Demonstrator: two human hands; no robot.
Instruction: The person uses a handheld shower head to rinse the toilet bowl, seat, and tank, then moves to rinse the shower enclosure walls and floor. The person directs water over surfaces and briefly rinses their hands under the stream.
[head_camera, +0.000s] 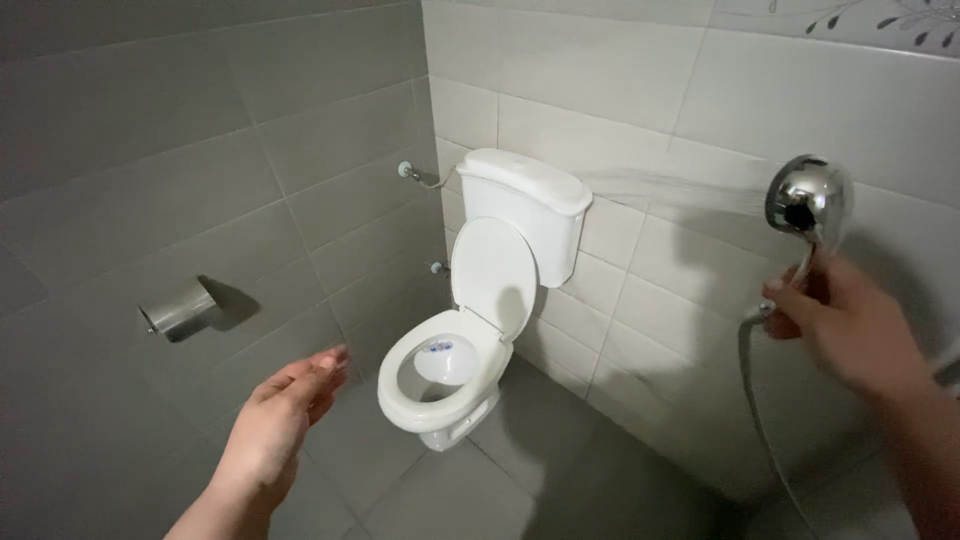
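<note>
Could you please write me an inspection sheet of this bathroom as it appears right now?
Surface: grey tiled floor, looks wet.
Job's things: chrome hand shower head, spraying towards the white ceramic toilet, lid up.
Clutter: nothing seen.
Grippers: right hand grips the shower handle; left hand open, empty, held in the air.
Cables: grey shower hose hangs below the right hand.
Surroundings: metal paper holder on the grey wall; pale tiled wall behind the cistern.

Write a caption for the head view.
Right hand aims a chrome sprayer toward the toilet; left hand open.
</note>
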